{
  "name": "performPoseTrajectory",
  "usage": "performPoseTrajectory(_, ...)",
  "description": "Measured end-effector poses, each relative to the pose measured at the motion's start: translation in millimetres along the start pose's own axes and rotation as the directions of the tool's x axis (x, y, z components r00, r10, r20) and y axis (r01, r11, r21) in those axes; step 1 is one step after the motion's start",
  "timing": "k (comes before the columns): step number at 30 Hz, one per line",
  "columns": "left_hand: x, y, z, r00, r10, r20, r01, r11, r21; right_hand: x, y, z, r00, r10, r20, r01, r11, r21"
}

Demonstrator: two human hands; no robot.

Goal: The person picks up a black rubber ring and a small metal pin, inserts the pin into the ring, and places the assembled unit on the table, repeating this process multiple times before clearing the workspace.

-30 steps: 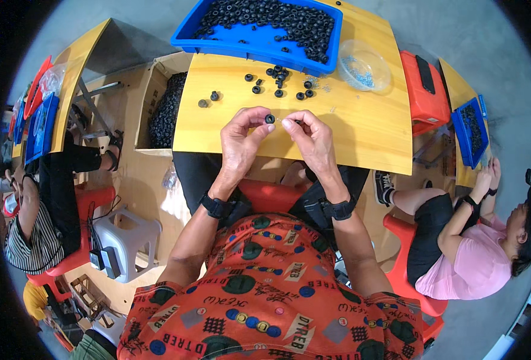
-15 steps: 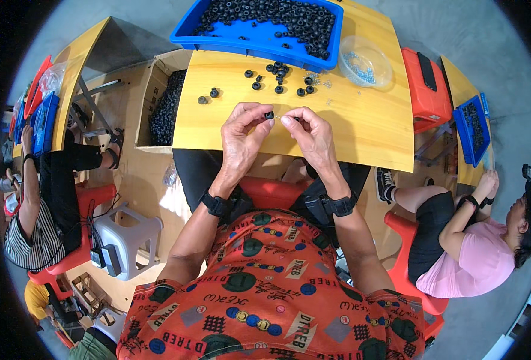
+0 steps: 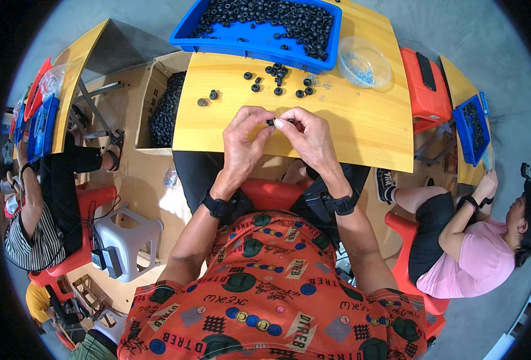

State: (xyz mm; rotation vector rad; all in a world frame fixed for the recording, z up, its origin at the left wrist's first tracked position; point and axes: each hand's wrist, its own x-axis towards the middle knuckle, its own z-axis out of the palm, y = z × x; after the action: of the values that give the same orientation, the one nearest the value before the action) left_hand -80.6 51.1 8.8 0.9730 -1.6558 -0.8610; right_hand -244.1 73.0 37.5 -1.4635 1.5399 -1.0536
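So your left hand (image 3: 242,141) has thumb and fingers pinched down on a small black ring-shaped piece (image 3: 270,122), and that's up on the near side of the blue tray (image 3: 229,48), well apart from it. Your right hand (image 3: 313,144) is pinched in too, its tips right up at that piece; there's a dark bit (image 3: 291,122) tucked in its fingers, but I can't tell exactly what it is. Between your hands and the tray, a bunch of loose black pieces (image 3: 278,91) sit scattered on the yellow counter (image 3: 361,132). The tray itself has a big pile of them. Just right of the tray there's a clear round bowl (image 3: 378,54) with tiny blue bits inside. Left of the tray and nearer you, a cardboard box (image 3: 143,114) is loaded with black stuff. Way right of the tray sits a co-worker in pink (image 3: 469,261).
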Motion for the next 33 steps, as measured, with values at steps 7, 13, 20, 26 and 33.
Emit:
performPoseTrajectory(7, -3, -2, 1, 0.998, 0.052, 0.026, -0.053, 0.998, 0.04, -3, -2, 2, 0.994, -0.102, -0.046, 0.096, 0.989, -0.113)
performPoseTrajectory(13, -10, -10, 5, 0.978, -0.197, 0.067, 0.207, 0.951, -0.231, -3, 0, 3, 0.988, -0.147, -0.055, 0.142, 0.986, -0.086)
performPoseTrajectory(20, -10, -20, 3, 0.914, -0.373, 0.158, 0.396, 0.739, -0.545, -4, 19, -2, 0.999, 0.028, 0.044, -0.036, 0.979, 0.199)
performPoseTrajectory(26, -7, -19, 3, 0.892, -0.433, 0.128, 0.431, 0.73, -0.531, -11, 22, -8, 0.986, 0.062, 0.157, -0.109, 0.944, 0.312)
performPoseTrajectory(33, -3, -20, 4, 0.908, -0.399, 0.128, 0.4, 0.733, -0.55, -12, 25, -4, 0.993, 0.084, 0.078, -0.111, 0.874, 0.474)
